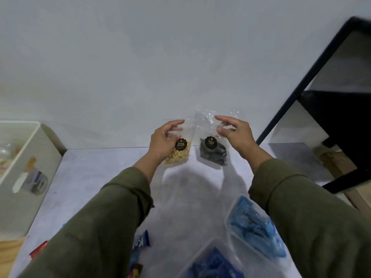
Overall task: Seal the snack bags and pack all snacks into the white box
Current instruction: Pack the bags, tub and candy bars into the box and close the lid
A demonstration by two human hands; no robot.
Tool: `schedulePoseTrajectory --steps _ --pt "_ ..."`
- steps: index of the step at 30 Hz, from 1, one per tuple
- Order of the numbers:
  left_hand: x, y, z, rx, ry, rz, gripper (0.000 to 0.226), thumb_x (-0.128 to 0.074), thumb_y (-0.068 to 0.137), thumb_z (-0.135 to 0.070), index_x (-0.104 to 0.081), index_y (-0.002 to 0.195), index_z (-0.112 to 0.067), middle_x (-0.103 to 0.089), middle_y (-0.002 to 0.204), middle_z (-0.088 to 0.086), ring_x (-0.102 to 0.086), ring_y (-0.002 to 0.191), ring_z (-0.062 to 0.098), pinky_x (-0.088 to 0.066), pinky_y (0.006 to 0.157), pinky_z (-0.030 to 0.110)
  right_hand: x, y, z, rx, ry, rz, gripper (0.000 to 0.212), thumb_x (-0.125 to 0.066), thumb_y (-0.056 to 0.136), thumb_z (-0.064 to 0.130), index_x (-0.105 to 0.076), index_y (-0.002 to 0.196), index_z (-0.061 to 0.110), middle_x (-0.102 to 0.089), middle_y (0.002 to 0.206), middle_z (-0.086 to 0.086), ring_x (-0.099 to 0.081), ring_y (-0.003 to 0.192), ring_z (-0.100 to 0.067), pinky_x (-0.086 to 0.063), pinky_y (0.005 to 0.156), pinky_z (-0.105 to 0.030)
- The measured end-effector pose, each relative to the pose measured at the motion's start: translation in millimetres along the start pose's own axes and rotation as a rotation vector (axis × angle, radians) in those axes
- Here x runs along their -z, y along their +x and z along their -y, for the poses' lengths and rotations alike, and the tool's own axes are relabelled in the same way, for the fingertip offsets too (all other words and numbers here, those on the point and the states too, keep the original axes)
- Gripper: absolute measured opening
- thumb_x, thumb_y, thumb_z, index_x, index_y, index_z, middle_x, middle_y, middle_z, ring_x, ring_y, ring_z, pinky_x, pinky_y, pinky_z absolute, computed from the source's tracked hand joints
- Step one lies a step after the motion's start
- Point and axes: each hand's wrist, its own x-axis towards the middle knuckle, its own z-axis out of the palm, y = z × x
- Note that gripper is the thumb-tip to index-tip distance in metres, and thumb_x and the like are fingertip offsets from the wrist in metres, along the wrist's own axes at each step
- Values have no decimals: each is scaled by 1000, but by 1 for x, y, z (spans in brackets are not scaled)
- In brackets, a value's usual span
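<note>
Far left: white box (30, 157) standing on the bench (100, 177), open at the top, some packets dimly visible inside, a slot handle in its near wall. Near the lower edge, just right of the box: loose wrapped snacks (140, 243), one blue with a large letter "K", others red; wording otherwise cut off.

Centre, held up over the bench: left hand (163, 140) gripping a clear peanut bag (178, 149), thumb across the front, fingers curled behind. Pale nuts settled at the bottom. Black round sticker reading roughly "Kacang Kore Asin", though small and soft.

Just beside it, edges nearly meeting: dark-snack bag (212, 149) pinched at its upper right by the right hand (234, 134), forefinger stretched out above. Striped black pieces below, sticker apparently "Kuping Gajah". Top of this bag crumpled and seemingly unsealed; cannot tell for the peanut bag.

Best handled one bag at a time: set one down, flatten the mouth, press out the air, run thumb and forefinger along the whole strip, then carry left to the box.

Lower right: two clear tubs of blue packets (257, 223), no legible print.
</note>
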Motion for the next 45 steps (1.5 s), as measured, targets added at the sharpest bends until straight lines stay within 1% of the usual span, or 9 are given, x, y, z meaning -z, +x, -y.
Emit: schedulePoseTrajectory --steps 6,11,16,22,27,32,35,39,45 --pt "77 -43 -38 -54 -90 69 41 -58 88 3 -66 107 -32 -68 94 -2 -65 97 9 -53 85 24 -33 -61 78 54 50 -65 42 -63 83 -6 -67 111 25 -63 90 3 -65 74 -25 -53 88 -30" --pt "159 -81 -69 -110 -122 101 40 -62 86 2 -66 101 -35 -67 97 4 -66 90 16 -51 75 26 -77 -107 142 135 82 -77 42 -64 83 -4 -67 108 30 -66 96 -1 -64 71 -21 -52 81 -25" --pt "233 -114 -85 -138 -88 50 38 -67 84 -2 -65 101 -36 -66 93 -2 -64 82 12 -53 65 22 -128 -132 196 211 110 -23 42 -64 83 -5 -66 107 29 -68 98 -3 -64 68 -19 -54 87 -36" --pt "302 -144 -86 -163 -80 -117 41 -69 81 -3 -65 99 -40 -68 96 1 -64 94 18 -54 83 33 -189 -141 236 295 132 97 41 -64 82 -6 -68 106 27 -68 89 1 -61 66 -21 -54 84 -34" --pt "354 -164 -68 -123 -81 -205 41 -67 82 -2 -65 102 -37 -68 97 3 -64 97 19 -53 85 32 -245 -149 254 313 165 181 42 -63 81 -8 -68 105 26 -68 86 2 -62 70 -24 -52 76 -27" --pt "405 -171 -32 -61 -86 -251 41 -67 82 -2 -66 101 -38 -67 94 -2 -63 99 18 -49 79 27 -303 -154 263 283 150 216 38 -59 82 -11 -69 102 20 -65 83 -1 -66 78 -28 -46 58 -7" --pt "440 -167 -8 -31 -90 -245 40 -68 82 -4 -66 103 -38 -67 96 -1 -62 103 18 -48 76 24 -341 -150 271 281 155 202 38 -58 81 -13 -69 100 18 -62 81 -2 -66 85 -33 -45 55 -7" --pt "485 -149 23 -6 -87 -187 40 -68 81 -4 -66 104 -37 -67 96 -2 -61 107 19 -50 79 29 -393 -143 275 245 159 158 42 -60 79 -12 -69 89 28 -62 80 0 -64 94 -35 -46 61 -12" --pt "541 -121 70 30 -109 -99 43 -68 80 -4 -66 95 -45 -67 98 -1 -61 111 24 -51 93 45 -466 -139 275 151 175 139 34 -56 84 -11 -67 95 19 -60 88 -9 -66 76 -26 -46 56 -10"
